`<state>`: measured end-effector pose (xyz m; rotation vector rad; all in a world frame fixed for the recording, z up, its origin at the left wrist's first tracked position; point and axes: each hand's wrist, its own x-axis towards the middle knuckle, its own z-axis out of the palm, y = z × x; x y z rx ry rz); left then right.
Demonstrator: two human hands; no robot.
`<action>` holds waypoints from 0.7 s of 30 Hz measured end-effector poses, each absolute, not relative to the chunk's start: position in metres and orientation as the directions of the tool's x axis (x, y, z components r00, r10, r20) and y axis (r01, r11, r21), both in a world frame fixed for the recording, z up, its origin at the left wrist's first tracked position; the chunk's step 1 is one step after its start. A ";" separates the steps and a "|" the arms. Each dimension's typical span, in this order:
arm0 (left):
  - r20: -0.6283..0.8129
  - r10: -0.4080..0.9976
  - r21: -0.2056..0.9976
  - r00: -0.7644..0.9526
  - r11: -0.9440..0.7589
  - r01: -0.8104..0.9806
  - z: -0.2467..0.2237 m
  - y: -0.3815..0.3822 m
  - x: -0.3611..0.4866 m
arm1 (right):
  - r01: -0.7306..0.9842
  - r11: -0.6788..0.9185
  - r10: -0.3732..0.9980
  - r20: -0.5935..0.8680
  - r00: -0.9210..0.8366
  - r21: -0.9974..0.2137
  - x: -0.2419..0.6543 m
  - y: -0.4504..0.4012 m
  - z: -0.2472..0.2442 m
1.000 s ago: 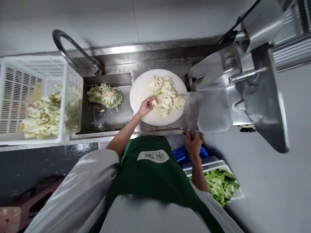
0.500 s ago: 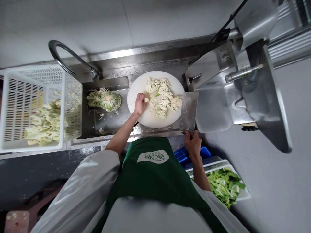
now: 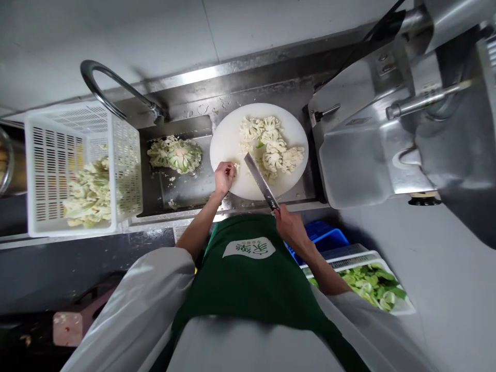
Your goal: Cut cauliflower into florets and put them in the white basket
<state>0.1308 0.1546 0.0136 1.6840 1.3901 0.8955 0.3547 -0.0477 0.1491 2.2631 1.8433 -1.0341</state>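
Note:
My right hand point(image 3: 290, 227) grips a cleaver point(image 3: 261, 181) by its handle. The blade is edge-down over the round white cutting board point(image 3: 228, 134), its tip pointing away from me and to the left. At the board's left front edge, the fingers of my left hand point(image 3: 225, 178) are pinched on a small piece of cauliflower point(image 3: 236, 167). Several cauliflower florets point(image 3: 272, 139) lie on the right half of the board, partly behind the blade.
Cauliflower heads point(image 3: 176, 154) lie in the steel sink point(image 3: 170, 194), under a curved faucet point(image 3: 112, 85). A white basket point(image 3: 72, 227) at left holds cut cauliflower. A steel machine point(image 3: 352, 160) stands right; a crate of leafy greens point(image 3: 372, 284) sits below.
The cleaver has swung left from the board's right edge to its middle, turning from flat to edge-down. My left hand has drawn back toward the board's front-left edge. The view has shifted slightly.

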 end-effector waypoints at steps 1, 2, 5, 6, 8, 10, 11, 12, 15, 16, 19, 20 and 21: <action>0.048 0.987 0.890 0.155 -0.112 0.441 0.011 0.155 0.132 | 0.895 -0.276 0.841 -0.539 0.048 -0.350 0.349 -0.043 0.147; 0.048 0.987 0.895 0.150 -0.110 0.432 0.010 0.156 0.133 | 0.903 -0.266 0.830 -0.556 0.037 -0.337 0.343 -0.038 0.145; 0.053 0.987 0.903 0.150 -0.111 0.416 0.007 0.157 0.136 | 0.920 -0.243 0.813 -0.582 0.020 -0.307 0.333 -0.029 0.137; 0.057 0.987 0.902 0.153 -0.116 0.416 0.007 0.157 0.136 | 0.924 -0.235 0.809 -0.588 0.014 -0.302 0.331 -0.027 0.134; 0.068 0.984 0.895 0.166 -0.133 0.425 0.007 0.158 0.136 | 0.929 -0.222 0.804 -0.595 0.003 -0.295 0.328 -0.023 0.129; 0.074 0.981 0.888 0.181 -0.147 0.435 0.007 0.160 0.135 | 0.932 -0.214 0.799 -0.601 -0.004 -0.291 0.325 -0.018 0.125; 0.074 0.980 0.886 0.187 -0.151 0.438 0.006 0.160 0.134 | 0.933 -0.214 0.795 -0.606 -0.006 -0.291 0.324 -0.015 0.123; 0.073 0.979 0.886 0.191 -0.152 0.438 0.005 0.161 0.134 | 0.931 -0.217 0.792 -0.610 -0.009 -0.295 0.322 -0.010 0.121; 0.058 0.980 0.902 0.193 -0.134 0.410 0.001 0.162 0.133 | 0.915 -0.237 0.781 -0.624 -0.020 -0.326 0.317 0.005 0.114; 0.050 0.981 0.913 0.188 -0.122 0.389 0.000 0.162 0.133 | 0.911 -0.248 0.780 -0.626 -0.015 -0.331 0.316 0.009 0.112; 0.013 0.989 0.956 0.150 -0.057 0.289 -0.003 0.162 0.133 | 0.908 -0.265 0.782 -0.624 0.004 -0.326 0.317 0.015 0.109; -0.009 0.993 0.969 0.122 -0.022 0.245 -0.002 0.161 0.133 | 0.909 -0.267 0.785 -0.620 0.011 -0.322 0.319 0.014 0.109; -0.037 0.996 0.980 0.086 0.019 0.199 -0.001 0.160 0.131 | 0.909 -0.271 0.785 -0.619 0.018 -0.317 0.321 0.012 0.109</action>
